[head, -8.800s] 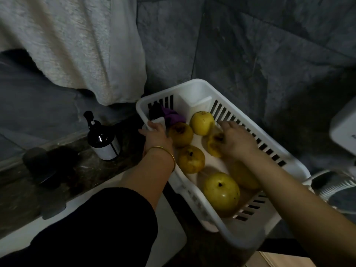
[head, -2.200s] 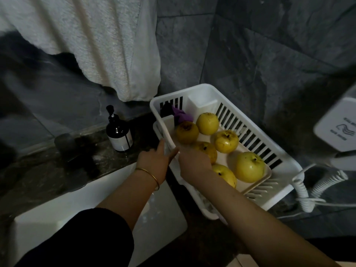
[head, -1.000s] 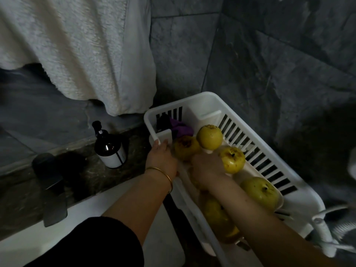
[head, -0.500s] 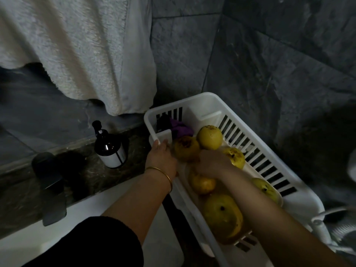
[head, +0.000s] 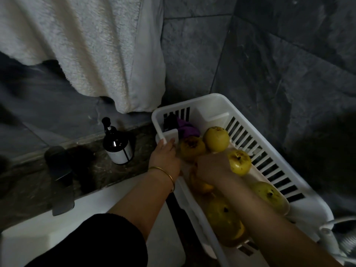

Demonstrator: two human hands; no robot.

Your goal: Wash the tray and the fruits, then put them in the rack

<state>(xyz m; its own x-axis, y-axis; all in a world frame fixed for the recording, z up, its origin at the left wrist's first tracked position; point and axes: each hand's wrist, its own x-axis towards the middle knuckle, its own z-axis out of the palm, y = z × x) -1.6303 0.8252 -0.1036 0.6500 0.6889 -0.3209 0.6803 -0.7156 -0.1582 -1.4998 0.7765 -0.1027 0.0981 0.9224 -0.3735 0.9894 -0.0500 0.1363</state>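
Dim light, grainy. White slotted rack on the dark counter, directly ahead of both hands. White tray inside the rack, loaded with fruits. Left hand at the tray's near-left corner: fingertips over the raised white lip, thumb out of sight, holding it. Gold bangle at that wrist, black sleeve further back along the arm. Right hand palm-down in the middle of the tray, fingers buried among the fruits; cannot tell whether gripping one or merely resting. Orange-tinted fruit directly under that hand, mostly hidden. Brown-topped fruit between the two hands, touching a pale yellow one just beyond the right hand. Spotted fruit against the right hand's outer side. Two more nearer the body, one on either side of the right forearm. Purple cloth in the rack's far corner, just past the left hand's fingertips. Dark pump bottle on the counter to the left of the left hand, apart from it. White sink below the left forearm. Pale towel hanging on the wall, well beyond both hands.
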